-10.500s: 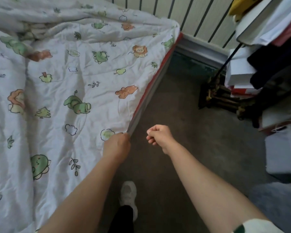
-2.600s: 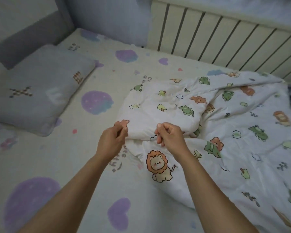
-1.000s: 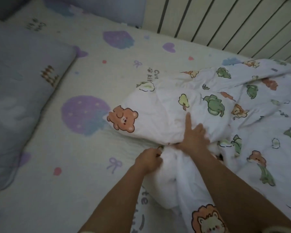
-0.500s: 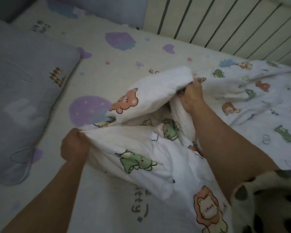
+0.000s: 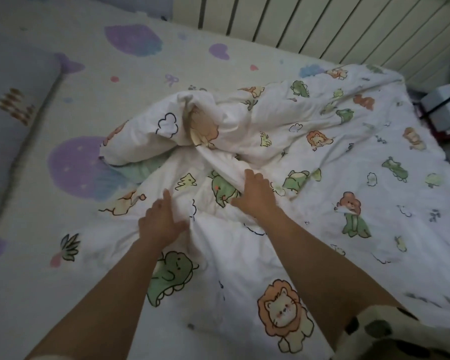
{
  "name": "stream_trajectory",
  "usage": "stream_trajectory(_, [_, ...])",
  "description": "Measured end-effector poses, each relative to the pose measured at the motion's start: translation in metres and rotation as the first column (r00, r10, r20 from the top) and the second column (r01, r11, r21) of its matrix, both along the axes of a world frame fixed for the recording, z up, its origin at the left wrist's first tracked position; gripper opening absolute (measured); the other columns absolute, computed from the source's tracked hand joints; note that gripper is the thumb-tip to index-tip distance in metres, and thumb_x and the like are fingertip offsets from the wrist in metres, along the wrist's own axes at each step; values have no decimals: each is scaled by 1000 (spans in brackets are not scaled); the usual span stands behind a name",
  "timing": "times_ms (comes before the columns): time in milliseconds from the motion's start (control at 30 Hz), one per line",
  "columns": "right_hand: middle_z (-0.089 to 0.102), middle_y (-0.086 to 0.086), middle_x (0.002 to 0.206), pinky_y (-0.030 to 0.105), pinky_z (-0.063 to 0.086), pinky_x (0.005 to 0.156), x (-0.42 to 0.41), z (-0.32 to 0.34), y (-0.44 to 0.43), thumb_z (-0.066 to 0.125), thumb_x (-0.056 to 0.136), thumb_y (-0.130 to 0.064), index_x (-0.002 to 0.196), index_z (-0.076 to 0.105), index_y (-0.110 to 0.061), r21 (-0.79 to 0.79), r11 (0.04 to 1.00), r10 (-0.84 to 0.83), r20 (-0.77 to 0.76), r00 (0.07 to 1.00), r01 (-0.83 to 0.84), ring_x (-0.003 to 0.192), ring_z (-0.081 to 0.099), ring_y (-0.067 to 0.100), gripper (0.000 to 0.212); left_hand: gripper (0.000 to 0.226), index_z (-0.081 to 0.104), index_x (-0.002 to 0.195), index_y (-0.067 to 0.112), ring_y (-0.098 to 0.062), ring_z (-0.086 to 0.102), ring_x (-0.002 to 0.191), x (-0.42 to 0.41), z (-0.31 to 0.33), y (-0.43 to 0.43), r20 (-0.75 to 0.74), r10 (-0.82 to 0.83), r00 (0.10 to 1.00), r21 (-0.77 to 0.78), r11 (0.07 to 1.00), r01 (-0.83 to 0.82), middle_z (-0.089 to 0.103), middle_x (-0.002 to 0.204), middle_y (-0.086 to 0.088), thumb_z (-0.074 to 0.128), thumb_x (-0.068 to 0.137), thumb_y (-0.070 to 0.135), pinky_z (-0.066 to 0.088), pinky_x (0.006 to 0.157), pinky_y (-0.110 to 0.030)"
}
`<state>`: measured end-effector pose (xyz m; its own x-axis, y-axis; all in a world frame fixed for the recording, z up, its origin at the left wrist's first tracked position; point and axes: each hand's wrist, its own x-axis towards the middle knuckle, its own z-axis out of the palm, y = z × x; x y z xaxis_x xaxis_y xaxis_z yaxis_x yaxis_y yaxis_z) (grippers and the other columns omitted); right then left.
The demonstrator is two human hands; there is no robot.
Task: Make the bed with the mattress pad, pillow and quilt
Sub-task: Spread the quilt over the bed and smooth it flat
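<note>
- Cream mattress pad (image 5: 94, 63), printed with purple shapes, hearts and small bows, covered the bed; its left and far parts lay bare.
- White quilt (image 5: 335, 183) with cartoon lions, bears and green dinosaurs lay over the right and near parts of the pad. It was fairly flat toward the right edge and bunched into a rumpled, folded-over lump near the middle of the bed.
- Grey pillow (image 5: 13, 118) lay on the pad at the left edge of the view, well apart from the quilt, with a small brown pattern on its cover.
- Pale slatted panel (image 5: 335, 24) with dark gaps ran along the far side of the bed.
- Boxes (image 5: 444, 107), light in colour, stood past the bed's right side, only partly in view.
- Both bare forearms reached in from the bottom, and a spotted sleeve (image 5: 392, 331) showed at the lower right corner.
- Right hand (image 5: 255, 196) rested on the quilt just below the lump, thumb spread to the left and fingers sunk against a raised fold; I could not tell whether they gripped the fold or only pressed on it.
- Left hand (image 5: 161, 222) lay palm down on the quilt near its left edge, just beside the right hand. Its fingers were straight and its thumb spread, pressing the cloth rather than clutching it, and a small ridge of fabric rose between thumb and forefinger.
</note>
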<state>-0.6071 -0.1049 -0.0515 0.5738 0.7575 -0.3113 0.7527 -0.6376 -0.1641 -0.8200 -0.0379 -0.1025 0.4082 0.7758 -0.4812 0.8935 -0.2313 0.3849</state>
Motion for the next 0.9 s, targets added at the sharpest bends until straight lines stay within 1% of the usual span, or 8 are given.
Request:
stream_trajectory(100, [31, 19, 139, 42, 40, 100, 4, -20, -15, 75, 73, -48, 148, 8, -7, -69, 992, -97, 55, 994, 101, 127, 39, 35, 109, 70, 22, 148, 18, -31, 56, 112, 0, -3, -7, 10, -63, 998, 67, 996, 62, 59, 123, -12, 51, 89, 38, 43, 90, -38])
stream_trajectory(200, [48, 16, 126, 38, 45, 88, 10, -25, -20, 59, 90, -31, 125, 43, -6, -70, 991, -112, 57, 992, 116, 114, 53, 34, 46, 26, 65, 99, 17, -31, 63, 92, -12, 8, -12, 137, -9, 990, 67, 998, 0, 66, 91, -4, 51, 81, 28, 47, 69, -30])
stream_trajectory(267, [56, 16, 116, 34, 44, 80, 13, -18, -16, 49, 93, -18, 110, 53, -5, 11, 996, -87, 56, 995, 86, 107, 57, 34, 21, 10, 58, 71, 12, -26, 59, 73, -26, 18, -14, 108, 32, 994, 125, 991, -45, 57, 69, 1, 55, 78, 20, 34, 52, -24])
stream_trajectory(400, [61, 22, 98, 36, 43, 71, 32, 16, 6, 44, 90, -20, 92, 57, 1, 346, 859, -314, -228, 922, 378, 92, 60, 35, 25, 20, 52, 64, 14, -23, 58, 71, -77, 24, -20, -55, 112, 992, 169, 980, -101, 57, 69, 2, 59, 79, 26, 34, 57, -24])
stream_trajectory(533, [62, 20, 96, 50, 52, 78, 73, 41, 25, 44, 81, -25, 83, 56, -10, 480, 609, -437, -461, 772, 631, 88, 62, 36, 19, 20, 62, 104, 26, -20, 60, 108, -164, 1, -38, -371, 114, 922, 69, 993, -96, 62, 113, 0, 50, 88, 27, 47, 80, -28])
stream_trajectory(633, [60, 14, 98, 37, 51, 62, 53, 60, 25, 52, 80, -17, 99, 49, -27, 389, 680, -381, -536, 753, 621, 81, 59, 27, 21, 40, 50, 132, 17, -19, 55, 119, -204, -13, -51, -523, 23, 852, -37, 998, -50, 55, 130, -2, 40, 94, 25, 47, 97, -33])
stream_trajectory(733, [51, 7, 102, 28, 37, 70, 13, 65, 17, 55, 86, -11, 130, 37, -16, 292, 881, -238, -406, 882, 373, 91, 49, 20, 47, 36, 53, 123, 13, -28, 53, 118, -178, 3, -39, -379, 160, 912, 29, 986, -161, 52, 126, -10, 46, 89, 18, 46, 98, -40])
stream_trajectory(900, [54, 10, 119, 30, 40, 76, -37, 40, 9, 61, 85, -15, 143, 21, -10, 328, 907, -118, -404, 907, 264, 109, 56, 31, 72, 69, 20, 151, 16, -34, 32, 136, -98, 20, -17, 27, 146, 989, 13, 989, -146, 25, 153, -16, 53, 90, 18, 32, 109, -44])
